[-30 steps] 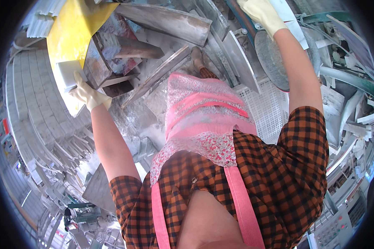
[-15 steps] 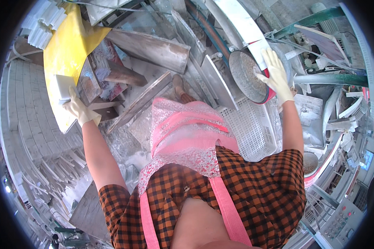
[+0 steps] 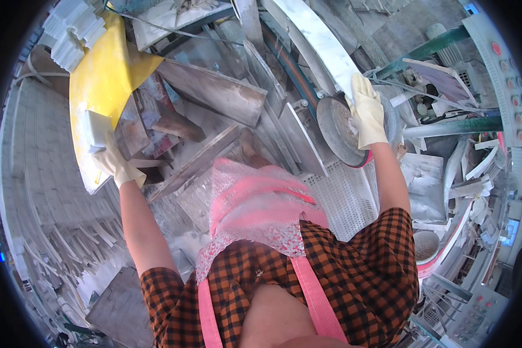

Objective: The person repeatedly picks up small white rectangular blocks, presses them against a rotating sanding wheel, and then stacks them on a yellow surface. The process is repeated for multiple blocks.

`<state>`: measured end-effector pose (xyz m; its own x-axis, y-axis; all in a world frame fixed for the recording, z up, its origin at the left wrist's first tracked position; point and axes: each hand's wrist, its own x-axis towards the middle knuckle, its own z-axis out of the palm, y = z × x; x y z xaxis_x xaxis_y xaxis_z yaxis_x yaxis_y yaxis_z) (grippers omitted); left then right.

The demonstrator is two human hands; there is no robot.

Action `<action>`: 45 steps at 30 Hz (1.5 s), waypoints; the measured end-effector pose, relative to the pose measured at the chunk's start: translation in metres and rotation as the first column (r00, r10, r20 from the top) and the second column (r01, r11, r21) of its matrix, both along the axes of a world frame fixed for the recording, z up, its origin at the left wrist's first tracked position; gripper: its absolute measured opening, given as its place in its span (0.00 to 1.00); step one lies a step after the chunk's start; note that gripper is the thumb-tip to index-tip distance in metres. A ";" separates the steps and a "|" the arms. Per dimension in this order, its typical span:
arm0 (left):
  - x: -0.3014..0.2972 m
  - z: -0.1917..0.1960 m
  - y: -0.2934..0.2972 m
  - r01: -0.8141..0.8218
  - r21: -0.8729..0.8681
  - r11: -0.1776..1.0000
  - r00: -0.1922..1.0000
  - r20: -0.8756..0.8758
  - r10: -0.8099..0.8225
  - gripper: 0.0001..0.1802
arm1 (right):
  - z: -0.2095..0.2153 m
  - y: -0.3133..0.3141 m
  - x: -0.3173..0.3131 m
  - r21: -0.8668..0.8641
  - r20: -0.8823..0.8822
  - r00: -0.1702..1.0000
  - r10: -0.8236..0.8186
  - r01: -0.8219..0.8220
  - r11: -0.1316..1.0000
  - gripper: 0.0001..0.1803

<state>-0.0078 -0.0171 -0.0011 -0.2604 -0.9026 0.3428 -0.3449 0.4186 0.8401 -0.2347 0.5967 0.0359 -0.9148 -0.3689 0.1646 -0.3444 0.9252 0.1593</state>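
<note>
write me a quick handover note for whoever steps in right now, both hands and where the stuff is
Left hand: gloved, gripping a small white rectangular block held up against the yellow sheet.
Right hand: gloved, resting flat on the round grey disc, beside the long white curved stone strip. It grips nothing.
Around: stacked white blocks at upper left, grey slabs in the middle, white perforated grating below the disc.
Done: one block is in hand.
Left: the block has not been set down anywhere yet; whether the disc is turning cannot be told.
</note>
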 end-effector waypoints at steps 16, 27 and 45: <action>-0.001 -0.009 0.011 -0.084 0.176 0.981 0.992 -0.075 0.099 0.28 | 0.033 -0.019 -0.057 -0.040 0.088 0.993 0.083 -0.080 0.996 0.33; 0.001 0.010 0.019 -0.164 0.189 0.968 0.981 0.137 0.139 0.48 | 0.054 -0.360 0.007 -0.978 0.190 0.605 0.773 0.182 0.098 0.19; 0.009 -0.004 0.002 0.013 0.222 0.975 0.990 0.136 -0.044 0.63 | 0.037 -0.540 0.158 -0.857 0.406 0.507 0.760 -0.079 0.510 0.35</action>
